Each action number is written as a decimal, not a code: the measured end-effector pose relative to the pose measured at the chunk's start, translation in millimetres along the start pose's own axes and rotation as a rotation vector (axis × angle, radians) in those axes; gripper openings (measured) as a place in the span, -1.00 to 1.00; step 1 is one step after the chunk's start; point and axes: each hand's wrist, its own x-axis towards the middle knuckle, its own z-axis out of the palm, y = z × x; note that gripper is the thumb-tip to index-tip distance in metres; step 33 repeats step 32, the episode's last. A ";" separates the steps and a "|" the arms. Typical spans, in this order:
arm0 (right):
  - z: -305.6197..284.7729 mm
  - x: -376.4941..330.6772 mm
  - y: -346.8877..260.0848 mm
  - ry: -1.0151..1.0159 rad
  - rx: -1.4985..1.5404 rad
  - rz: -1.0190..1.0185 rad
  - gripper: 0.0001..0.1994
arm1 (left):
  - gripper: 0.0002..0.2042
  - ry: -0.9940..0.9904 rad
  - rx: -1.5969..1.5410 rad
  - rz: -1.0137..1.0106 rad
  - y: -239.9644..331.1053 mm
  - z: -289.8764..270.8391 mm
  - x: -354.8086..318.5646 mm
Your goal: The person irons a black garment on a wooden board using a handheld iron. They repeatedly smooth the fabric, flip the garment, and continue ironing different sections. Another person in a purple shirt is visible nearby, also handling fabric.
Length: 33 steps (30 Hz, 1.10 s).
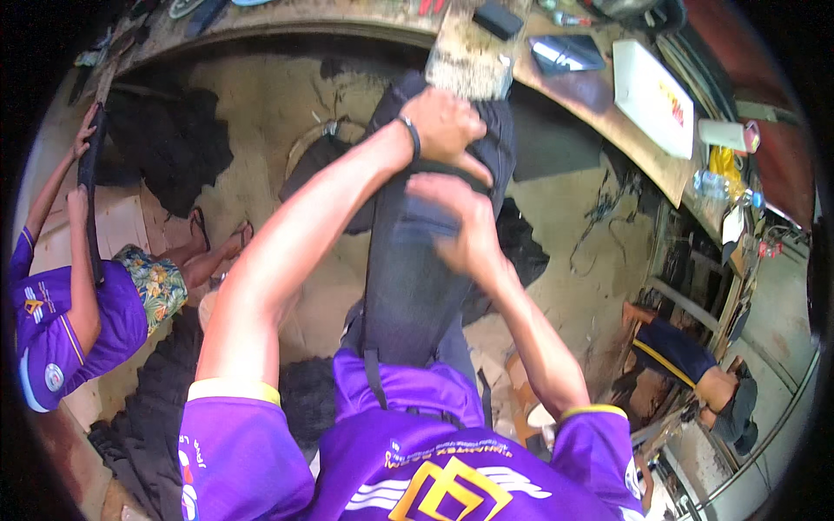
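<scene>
A long black fabric piece [413, 286], bag-like with thin straps at its near end, stretches from my lap to the worn board at the bench edge. My left hand [443, 126], with a dark band on its wrist, is closed on the far part of the black fabric, beside the board; its fingertips are partly hidden. Nearer to me, my right hand [460, 213] lies over the same fabric with fingers and thumb apart, slightly blurred. Exactly what kind of article the fabric is, I cannot tell.
A worn board [469, 69] with a dark block [498, 19] juts from the wooden bench [643, 156]. A tablet [566, 54], white box [653, 100] and plastic bottle [725, 187] lie right. A co-worker [87, 304] handles a dark strip at left; another person [686, 365] is at right.
</scene>
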 end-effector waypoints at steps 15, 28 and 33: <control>47.7 -72.5 -33.1 0.083 0.096 0.060 -0.27 | -0.14 0.016 -0.018 -0.050 2.8 7.2 -0.1; 70.7 -106.5 -80.2 -0.254 0.326 0.377 -0.31 | -0.18 0.166 0.008 -0.161 9.5 -11.7 -4.2; -18.5 -36.3 -11.7 0.369 -0.544 -0.071 -0.42 | -0.21 0.591 0.019 -0.466 73.0 -8.9 -57.6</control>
